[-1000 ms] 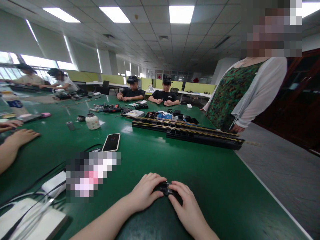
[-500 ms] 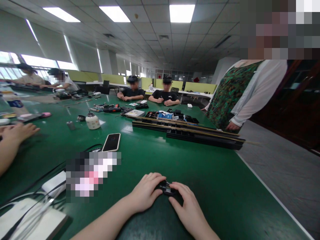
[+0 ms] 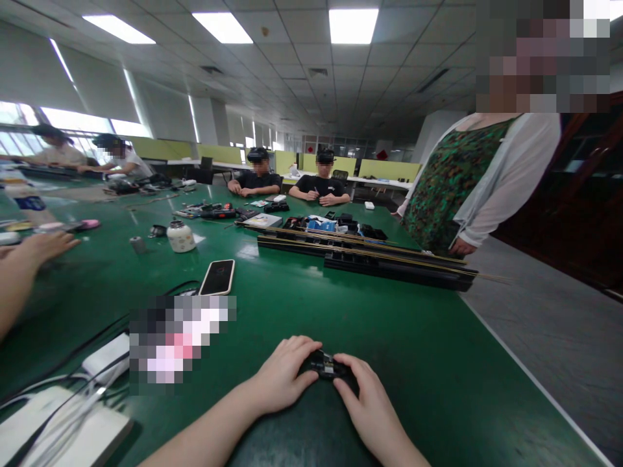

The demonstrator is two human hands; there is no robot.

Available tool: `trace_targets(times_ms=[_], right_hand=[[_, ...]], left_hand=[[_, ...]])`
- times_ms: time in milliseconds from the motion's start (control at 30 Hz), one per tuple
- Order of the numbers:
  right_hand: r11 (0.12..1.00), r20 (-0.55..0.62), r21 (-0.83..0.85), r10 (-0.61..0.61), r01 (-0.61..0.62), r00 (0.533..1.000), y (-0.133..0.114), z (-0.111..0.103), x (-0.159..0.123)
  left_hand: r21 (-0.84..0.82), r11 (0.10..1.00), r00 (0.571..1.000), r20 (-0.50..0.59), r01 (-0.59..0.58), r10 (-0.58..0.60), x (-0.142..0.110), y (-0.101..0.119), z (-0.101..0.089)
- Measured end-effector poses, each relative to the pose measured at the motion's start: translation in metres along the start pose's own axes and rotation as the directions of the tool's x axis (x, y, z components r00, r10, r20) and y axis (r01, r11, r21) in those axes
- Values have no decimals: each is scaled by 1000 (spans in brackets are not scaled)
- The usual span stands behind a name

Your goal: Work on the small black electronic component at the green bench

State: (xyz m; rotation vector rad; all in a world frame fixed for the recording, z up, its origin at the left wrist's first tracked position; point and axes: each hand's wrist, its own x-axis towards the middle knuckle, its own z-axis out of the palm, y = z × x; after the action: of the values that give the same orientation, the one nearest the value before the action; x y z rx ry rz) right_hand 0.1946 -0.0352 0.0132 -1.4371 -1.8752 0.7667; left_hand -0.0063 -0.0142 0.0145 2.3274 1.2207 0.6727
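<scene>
Low in the middle of the head view, a small black plastic piece (image 3: pixel 329 367) rests on the green table, with a pale, metallic-looking patch at its centre. Its exact kind is too small to make out. My left hand (image 3: pixel 288 373) grips its left end between thumb and fingers. From the other side, my right hand (image 3: pixel 363 392) closes thumb and fingers about the right end. The fingers cover both ends of the piece.
Left of my arms lie a phone (image 3: pixel 217 277), a white box with cables (image 3: pixel 53 428) and a white jar (image 3: pixel 180 236). Black rails with thin rods (image 3: pixel 399 271) lie ahead. Another person's hand (image 3: pixel 41 250) is at the left; a person (image 3: pixel 450 188) stands at the right.
My right thumb and fingers have shifted slightly right along the black piece, showing more of its middle. My left hand stays put. The standing person has shifted slightly.
</scene>
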Motion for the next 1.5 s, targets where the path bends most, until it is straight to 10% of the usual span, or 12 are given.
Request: trace_targets(times_ms=[1500], right_hand=[[1000, 34, -29, -7, 8, 999, -7, -3, 0]], left_hand=[[-9, 1000, 1000, 2, 4, -4, 0, 3, -4]])
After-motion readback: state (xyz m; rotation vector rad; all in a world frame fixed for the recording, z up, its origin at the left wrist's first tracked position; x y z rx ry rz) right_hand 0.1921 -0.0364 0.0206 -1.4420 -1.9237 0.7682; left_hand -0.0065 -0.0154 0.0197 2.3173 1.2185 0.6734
